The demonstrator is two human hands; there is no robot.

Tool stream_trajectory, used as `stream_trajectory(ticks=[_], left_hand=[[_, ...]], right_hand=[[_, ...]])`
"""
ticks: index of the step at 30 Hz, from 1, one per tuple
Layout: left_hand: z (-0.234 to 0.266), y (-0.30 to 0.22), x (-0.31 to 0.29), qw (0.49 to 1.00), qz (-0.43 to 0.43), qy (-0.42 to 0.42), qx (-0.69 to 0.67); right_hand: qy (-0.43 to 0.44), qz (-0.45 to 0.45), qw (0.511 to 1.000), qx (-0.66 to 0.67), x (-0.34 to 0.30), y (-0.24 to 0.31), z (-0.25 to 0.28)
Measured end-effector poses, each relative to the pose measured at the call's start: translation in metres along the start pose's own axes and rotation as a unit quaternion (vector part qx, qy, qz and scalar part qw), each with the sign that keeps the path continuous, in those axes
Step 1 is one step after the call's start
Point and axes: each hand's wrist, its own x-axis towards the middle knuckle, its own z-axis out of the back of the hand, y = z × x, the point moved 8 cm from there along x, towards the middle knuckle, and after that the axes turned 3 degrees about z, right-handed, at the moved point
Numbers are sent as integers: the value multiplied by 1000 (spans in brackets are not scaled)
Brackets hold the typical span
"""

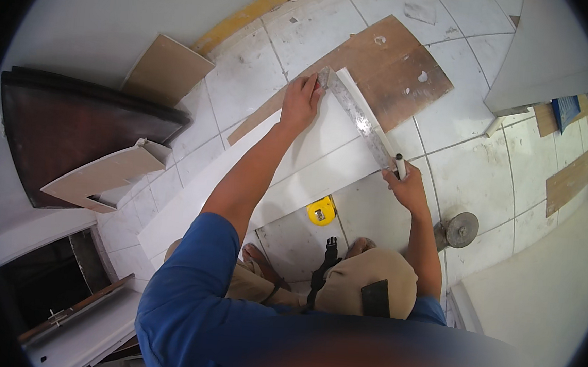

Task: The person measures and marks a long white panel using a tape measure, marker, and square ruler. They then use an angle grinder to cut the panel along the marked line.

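Observation:
A metal straightedge [363, 123] lies across the end part of a long white board [303, 153]. My left hand [301, 103] grips its far end, fingers closed at the board's edge. Closer to me, my right hand [406, 186] is closed round a marker [400, 166] held upright with its dark end up. The fingers of that hand also touch the near end of the straightedge. A yellow tape measure [321, 211] rests on the floor beside the board's near edge, between my arms. Any line under the straightedge cannot be made out.
Under the board's far end lies a brown sheet [411, 72] on the tiles. An angle grinder [460, 229] sits right of my right forearm. Dark panels [72, 134] and tile pieces [165, 69] lean at the left wall. A dark opening [55, 283] is at lower left.

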Motion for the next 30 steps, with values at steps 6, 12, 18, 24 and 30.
stream_trajectory(ticks=[6,12,18,24,30], left_hand=[[-26,17,30,998,41,-3,-37],[-34,25,35,998,17,-5,-52],[-37,37,42,999,1,-3,-36],[-33,20,34,1000,-3,-12,-27],[-32,21,33,1000,-4,-5,-18]], right_hand=[[-113,-77,989,52,-8,-47,4],[-215,-77,969,97,-10,-56,2],[-223,-74,963,129,-6,-51,-4],[-253,-59,960,104,-5,-61,5],[-280,-100,946,131,-7,-48,24]])
